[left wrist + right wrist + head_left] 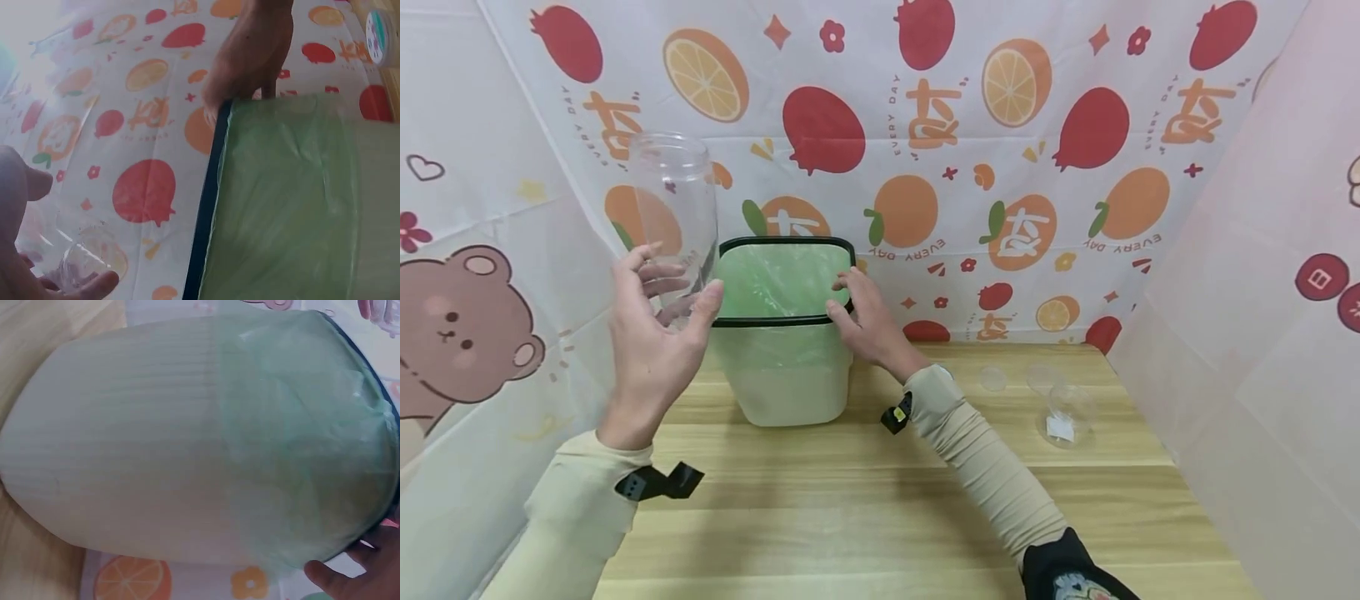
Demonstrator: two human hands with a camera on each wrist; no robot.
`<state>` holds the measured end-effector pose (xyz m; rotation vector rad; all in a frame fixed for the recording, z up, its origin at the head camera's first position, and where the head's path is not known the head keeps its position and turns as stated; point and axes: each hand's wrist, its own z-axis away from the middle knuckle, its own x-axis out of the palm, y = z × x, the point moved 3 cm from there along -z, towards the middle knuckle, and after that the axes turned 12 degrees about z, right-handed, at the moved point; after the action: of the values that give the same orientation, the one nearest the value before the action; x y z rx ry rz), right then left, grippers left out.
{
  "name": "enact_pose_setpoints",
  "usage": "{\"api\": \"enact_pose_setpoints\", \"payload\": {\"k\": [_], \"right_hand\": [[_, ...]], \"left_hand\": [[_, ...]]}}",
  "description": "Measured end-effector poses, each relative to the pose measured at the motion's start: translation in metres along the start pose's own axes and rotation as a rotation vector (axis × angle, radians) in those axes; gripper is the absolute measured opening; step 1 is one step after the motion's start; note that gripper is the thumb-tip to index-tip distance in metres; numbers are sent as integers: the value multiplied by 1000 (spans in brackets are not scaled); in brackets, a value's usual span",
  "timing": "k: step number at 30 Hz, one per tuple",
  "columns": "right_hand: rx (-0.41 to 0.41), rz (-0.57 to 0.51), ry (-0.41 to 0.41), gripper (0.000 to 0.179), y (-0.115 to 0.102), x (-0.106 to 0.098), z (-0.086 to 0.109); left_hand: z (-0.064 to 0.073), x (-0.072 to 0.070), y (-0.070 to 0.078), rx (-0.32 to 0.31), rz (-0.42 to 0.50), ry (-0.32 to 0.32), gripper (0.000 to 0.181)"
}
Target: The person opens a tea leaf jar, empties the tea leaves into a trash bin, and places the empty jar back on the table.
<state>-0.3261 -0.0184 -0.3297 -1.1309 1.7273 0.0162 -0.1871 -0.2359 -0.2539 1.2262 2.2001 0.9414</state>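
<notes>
In the head view my left hand (651, 350) holds up a clear, lidless jar (676, 200), fingers behind it and thumb at its right side. The jar (94, 259) also shows low in the left wrist view. To its right stands a pale trash bin (793, 387) with a black rim (775, 321) and a green bag (782, 279) lining it, folded over the outside. My right hand (872, 321) grips the bin's rim at the right side, its thumb (325, 575) on the outside in the right wrist view. Some of its fingers are hidden.
On the wooden table (820, 517), right of the bin, lie thin clear discs (992, 380) and a clear round container (1067, 415) with a white label. A tub (380, 37) with a printed lid stands behind my right wrist. Printed cloth (917, 192) hangs close behind the bin.
</notes>
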Motion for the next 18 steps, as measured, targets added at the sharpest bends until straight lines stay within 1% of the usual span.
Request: {"api": "enact_pose_setpoints", "payload": {"k": [3, 8, 13, 18], "right_hand": [[19, -6, -54, 47, 3, -6, 1], [32, -9, -82, 51, 5, -16, 5], [3, -9, -64, 51, 2, -28, 9], [-45, -25, 8, 49, -6, -49, 17]], "left_hand": [[7, 6, 5, 5, 78, -45, 58], [18, 19, 10, -8, 203, -151, 55], [28, 26, 14, 5, 212, -195, 57], [35, 36, 16, 46, 257, -240, 62]]}}
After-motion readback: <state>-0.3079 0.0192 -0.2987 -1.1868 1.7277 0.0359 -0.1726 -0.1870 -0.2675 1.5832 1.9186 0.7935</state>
